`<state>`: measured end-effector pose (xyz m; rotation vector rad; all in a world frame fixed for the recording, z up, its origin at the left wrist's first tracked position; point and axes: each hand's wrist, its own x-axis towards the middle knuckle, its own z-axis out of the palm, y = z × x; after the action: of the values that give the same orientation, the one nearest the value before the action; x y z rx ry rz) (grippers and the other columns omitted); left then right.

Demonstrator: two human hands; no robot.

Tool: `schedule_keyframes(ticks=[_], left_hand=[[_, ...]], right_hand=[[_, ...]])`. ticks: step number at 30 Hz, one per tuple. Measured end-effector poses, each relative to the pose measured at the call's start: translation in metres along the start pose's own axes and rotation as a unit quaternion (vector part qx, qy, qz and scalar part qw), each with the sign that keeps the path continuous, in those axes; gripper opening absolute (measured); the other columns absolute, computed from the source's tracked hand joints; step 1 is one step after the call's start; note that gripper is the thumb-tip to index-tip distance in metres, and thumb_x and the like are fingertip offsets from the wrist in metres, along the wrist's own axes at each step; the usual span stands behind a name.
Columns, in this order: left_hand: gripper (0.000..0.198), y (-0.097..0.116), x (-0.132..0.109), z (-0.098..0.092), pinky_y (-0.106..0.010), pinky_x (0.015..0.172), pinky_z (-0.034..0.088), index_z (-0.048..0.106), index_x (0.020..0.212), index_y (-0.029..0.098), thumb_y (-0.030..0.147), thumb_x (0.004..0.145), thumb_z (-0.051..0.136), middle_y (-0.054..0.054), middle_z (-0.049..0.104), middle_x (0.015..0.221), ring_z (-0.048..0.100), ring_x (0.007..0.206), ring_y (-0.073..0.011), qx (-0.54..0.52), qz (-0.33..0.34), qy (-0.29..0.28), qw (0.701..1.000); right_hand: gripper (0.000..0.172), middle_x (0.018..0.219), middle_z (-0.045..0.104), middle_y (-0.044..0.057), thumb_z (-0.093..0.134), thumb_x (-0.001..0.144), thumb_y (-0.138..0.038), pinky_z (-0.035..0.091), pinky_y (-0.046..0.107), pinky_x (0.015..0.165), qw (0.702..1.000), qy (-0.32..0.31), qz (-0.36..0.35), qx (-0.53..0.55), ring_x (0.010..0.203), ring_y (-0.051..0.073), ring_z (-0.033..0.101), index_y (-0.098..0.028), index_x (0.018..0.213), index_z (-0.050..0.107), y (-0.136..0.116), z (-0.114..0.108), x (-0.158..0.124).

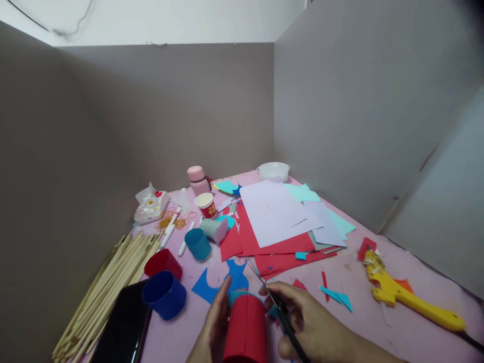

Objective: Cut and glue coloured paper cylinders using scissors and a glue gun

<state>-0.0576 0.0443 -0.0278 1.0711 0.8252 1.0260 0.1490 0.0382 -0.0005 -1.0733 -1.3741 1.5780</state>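
A red paper tube (245, 330) with a seam along its upper side lies toward me at the bottom centre. My left hand (215, 325) is closed along the tube's left side, its thumb pointing forward. Light blue paper (238, 295) shows at the tube's far end. In my right hand (308, 315) is a pair of scissors with black handles (286, 325), their thin blades pointing forward and left, just right of the tube's far end. I cannot tell whether the blades touch the paper. Cut blue paper scraps (237, 275) lie just beyond.
To the left are a dark blue paper ring (164, 295), a red ring (163, 264), a teal ring (197, 244), a phone (123, 322) and wooden sticks (109, 285). Paper sheets (274, 212) cover the middle; a yellow glue gun (412, 297) lies right. Grey partitions (170, 111) surround the table.
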Motion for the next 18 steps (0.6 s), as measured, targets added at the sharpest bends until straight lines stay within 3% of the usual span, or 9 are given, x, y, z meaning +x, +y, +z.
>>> schedule_keyframes(ticks=[3,5,8,11,14,16,18], left_hand=[[0.105,-0.022,0.005,0.007,-0.05,0.097,0.043,0.038,0.137,0.03,0.058,0.045,0.081,-0.013,0.053,0.133,0.055,0.116,-0.0395,-0.06,0.006,0.02,0.998],[0.103,-0.032,0.006,0.01,-0.051,0.097,0.042,0.034,0.139,0.028,0.058,0.051,0.079,-0.015,0.05,0.137,0.053,0.118,-0.0403,-0.065,-0.014,0.034,0.997],[0.101,-0.036,0.009,0.011,-0.052,0.1,0.039,0.03,0.139,0.028,0.059,0.055,0.075,-0.017,0.043,0.144,0.046,0.125,-0.0404,-0.049,-0.019,0.062,0.997],[0.124,-0.033,0.012,0.013,-0.048,0.1,0.04,0.023,0.14,0.033,0.059,0.035,0.084,-0.014,0.03,0.151,0.033,0.134,-0.0414,-0.043,0.019,0.105,0.993],[0.143,-0.028,0.013,0.023,-0.048,0.093,0.047,0.005,0.143,0.037,0.054,0.028,0.088,-0.015,0.022,0.153,0.033,0.133,-0.0441,-0.109,-0.026,0.112,0.987],[0.148,-0.025,0.01,0.031,-0.048,0.094,0.047,-0.004,0.144,0.032,0.05,0.031,0.088,-0.018,0.026,0.151,0.036,0.131,-0.0443,-0.153,-0.042,0.1,0.982],[0.141,-0.021,0.006,0.036,-0.045,0.098,0.044,0.0,0.145,0.027,0.049,0.037,0.088,-0.02,0.035,0.147,0.038,0.13,-0.042,-0.167,-0.032,0.088,0.982]], right_hand=[[0.089,0.093,0.06,0.001,0.083,0.041,-0.021,0.041,0.023,0.058,1.0,0.022,-0.003,-0.016,0.065,0.014,0.05,-0.023,0.124,0.051,0.009,0.006,-0.001],[0.096,0.098,0.06,0.002,0.086,0.039,-0.027,0.04,0.023,0.054,0.998,0.042,0.003,-0.055,0.059,0.012,0.049,-0.024,0.126,0.048,0.016,0.006,-0.002],[0.094,0.101,0.061,0.004,0.087,0.039,-0.04,0.043,0.025,0.057,0.996,0.07,-0.011,-0.049,0.062,0.014,0.053,-0.024,0.123,0.048,0.022,0.006,-0.003],[0.095,0.112,0.056,0.008,0.085,0.041,-0.055,0.047,0.029,0.063,0.993,0.079,-0.065,0.052,0.073,0.019,0.059,-0.025,0.122,0.046,0.023,0.008,-0.003],[0.096,0.123,0.048,0.011,0.084,0.041,-0.06,0.048,0.03,0.065,0.984,0.084,-0.084,0.134,0.083,0.023,0.061,-0.027,0.121,0.042,0.021,0.013,-0.001],[0.095,0.122,0.047,0.011,0.085,0.041,-0.059,0.048,0.03,0.067,0.982,0.089,-0.083,0.147,0.091,0.025,0.059,-0.027,0.119,0.043,0.021,0.016,0.0],[0.092,0.118,0.05,0.01,0.087,0.04,-0.056,0.048,0.029,0.066,0.983,0.086,-0.08,0.138,0.094,0.026,0.057,-0.027,0.116,0.044,0.022,0.018,0.0]])
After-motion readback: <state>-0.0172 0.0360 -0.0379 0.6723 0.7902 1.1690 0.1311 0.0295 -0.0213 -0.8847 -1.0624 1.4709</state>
